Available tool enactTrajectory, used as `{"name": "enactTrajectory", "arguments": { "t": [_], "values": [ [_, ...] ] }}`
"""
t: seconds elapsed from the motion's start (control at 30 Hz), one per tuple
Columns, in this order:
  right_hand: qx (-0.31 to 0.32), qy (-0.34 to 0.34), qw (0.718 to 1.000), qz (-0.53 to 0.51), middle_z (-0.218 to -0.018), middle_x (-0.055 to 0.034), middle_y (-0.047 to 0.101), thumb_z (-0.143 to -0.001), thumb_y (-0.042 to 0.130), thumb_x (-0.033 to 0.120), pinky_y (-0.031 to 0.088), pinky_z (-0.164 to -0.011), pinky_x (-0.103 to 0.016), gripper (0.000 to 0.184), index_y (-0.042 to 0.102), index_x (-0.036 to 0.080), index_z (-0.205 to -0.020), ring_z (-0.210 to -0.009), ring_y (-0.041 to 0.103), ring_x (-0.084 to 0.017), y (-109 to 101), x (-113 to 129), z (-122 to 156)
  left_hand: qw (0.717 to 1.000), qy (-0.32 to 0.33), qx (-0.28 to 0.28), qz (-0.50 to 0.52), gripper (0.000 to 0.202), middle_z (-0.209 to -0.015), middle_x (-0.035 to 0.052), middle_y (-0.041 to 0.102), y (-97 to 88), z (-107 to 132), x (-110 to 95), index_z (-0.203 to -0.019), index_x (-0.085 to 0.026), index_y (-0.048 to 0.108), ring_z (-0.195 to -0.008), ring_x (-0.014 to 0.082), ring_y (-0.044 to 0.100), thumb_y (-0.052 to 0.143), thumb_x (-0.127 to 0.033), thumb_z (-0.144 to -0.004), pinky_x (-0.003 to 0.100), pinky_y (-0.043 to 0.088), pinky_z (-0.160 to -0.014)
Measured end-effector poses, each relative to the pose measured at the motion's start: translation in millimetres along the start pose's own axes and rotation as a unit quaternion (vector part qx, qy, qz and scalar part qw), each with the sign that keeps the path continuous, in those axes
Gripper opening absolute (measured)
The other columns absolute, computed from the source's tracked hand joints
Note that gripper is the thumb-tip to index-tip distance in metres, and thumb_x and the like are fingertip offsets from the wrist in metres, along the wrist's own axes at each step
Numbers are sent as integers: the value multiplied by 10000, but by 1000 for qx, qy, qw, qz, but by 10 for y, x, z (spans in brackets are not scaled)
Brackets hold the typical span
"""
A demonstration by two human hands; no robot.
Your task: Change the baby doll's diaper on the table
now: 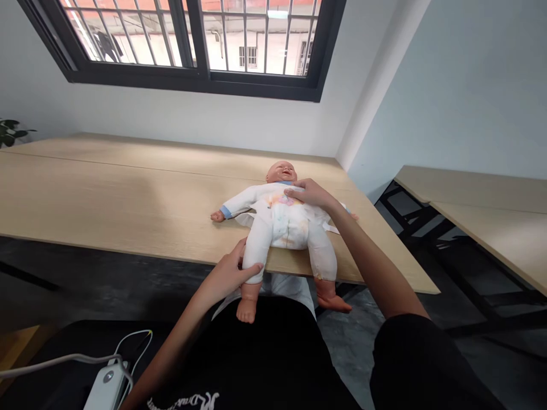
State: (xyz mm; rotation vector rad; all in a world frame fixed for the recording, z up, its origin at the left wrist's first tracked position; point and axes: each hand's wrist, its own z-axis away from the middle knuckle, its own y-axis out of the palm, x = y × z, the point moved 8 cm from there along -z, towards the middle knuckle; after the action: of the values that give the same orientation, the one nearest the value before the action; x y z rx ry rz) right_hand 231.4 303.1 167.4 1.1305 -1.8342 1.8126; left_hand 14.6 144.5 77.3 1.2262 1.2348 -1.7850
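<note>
Plant: on my feed, green leaves (12, 132) show past the left edge of the table (128, 191).
White box: at lower left, outside the near edge of the table, I see a white box (105, 387) on a dark surface, with a cable (64, 359) running to it; I cannot tell what is inside.
Window: the barred window (196, 45) is in the wall above the far edge.
Left hand: I have the left hand (231, 272) at the near edge, closed around one lower leg of the doll (284, 171), thumb across the front, the fingers partly hidden behind.
Doll: it lies on its back near the table's right end, head toward the far edge, both feet hanging past the near edge. Blue cuffs and collar trim its white suit (245, 199).
Diaper: white with orange and bluish marks, the diaper (290, 228) wraps the doll's hips.
Right hand: I have the right hand (311, 193) on the doll's chest, fingers loosely bent; whether they pinch any cloth I cannot tell.
Second table: another table (482, 191) is apart, beyond the first one's right edge.
</note>
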Motion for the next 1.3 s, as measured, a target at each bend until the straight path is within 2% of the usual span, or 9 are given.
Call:
{"name": "enactTrajectory", "arguments": {
  "t": [0.17,0.27,0.4,0.5,0.57,0.7,0.83,1.1,1.3],
  "values": [
    [21,-43,999,-19,-789,-7,577,-765,658,603,347,-673,-274,444,594,164,-765,-740,486,-159,173,-150,-31,997,-9,15,-81,785,-910,53,722,66,49,17,-1550,-244,327,-649,248,673,631,-545,-892,309,524,-533],
    [-42,-70,996,-22,-906,-36,606,-771,680,600,400,-786,-306,442,635,164,-829,-867,532,-196,152,-222,-77,993,-4,16,-118,811,-841,35,714,57,54,-1,-1560,-243,322,-590,243,662,617,-613,-902,330,528,-566],
    [-168,-49,984,21,-908,-61,594,-784,737,489,424,-892,-361,329,652,172,-809,-944,544,-236,60,-376,-147,958,30,-147,-245,855,-886,94,705,-205,-17,-163,-1525,-159,414,-840,338,703,655,-660,-876,443,557,-783],
    [-208,-55,973,79,-921,-78,603,-822,746,380,435,-927,-378,229,643,178,-794,-959,559,-250,39,-402,-195,893,184,-251,-325,694,-1217,169,651,-268,-119,-562,-1439,-176,553,-1195,364,599,686,-588,-897,503,489,-1023],
    [-218,-67,965,129,-924,-88,613,-863,728,374,437,-939,-389,219,643,181,-802,-968,570,-263,41,-381,-215,864,300,-190,-357,558,-1420,143,559,-79,-276,-810,-1413,-258,602,-1361,341,485,664,-541,-936,523,385,-1154],
    [-234,-59,946,217,-962,-117,643,-944,645,378,438,-932,-409,228,638,178,-834,-983,583,-290,58,-374,-245,806,408,1,-429,392,-1588,31,449,451,-656,-1079,-1383,-385,623,-1510,319,323,580,-495,-1009,634,89,-1251],
    [-250,-34,945,209,-966,-128,658,-1022,464,328,447,-917,-394,281,627,173,-853,-950,594,-274,-12,-464,-275,755,452,150,-450,337,-1514,41,549,829,-946,-1162,-1348,-303,655,-1466,231,421,517,-404,-1057,473,213,-1252],
    [-273,39,957,88,-867,-80,710,-985,476,405,446,-783,-317,325,608,183,-787,-797,627,-209,-573,-975,388,811,356,223,-407,505,-1474,-1,590,668,-1597,-1141,-1328,-297,638,-1429,208,448,278,-553,-1083,503,99,-1265],
    [-215,60,950,216,-970,-132,694,-905,605,520,443,-949,-432,368,701,166,-881,-991,610,-299,-397,-1285,967,824,354,228,-380,481,-1398,-2,637,650,-1966,-1126,-1195,-293,714,-1380,232,482,308,-516,-1067,480,164,-1245]
  ]
}}
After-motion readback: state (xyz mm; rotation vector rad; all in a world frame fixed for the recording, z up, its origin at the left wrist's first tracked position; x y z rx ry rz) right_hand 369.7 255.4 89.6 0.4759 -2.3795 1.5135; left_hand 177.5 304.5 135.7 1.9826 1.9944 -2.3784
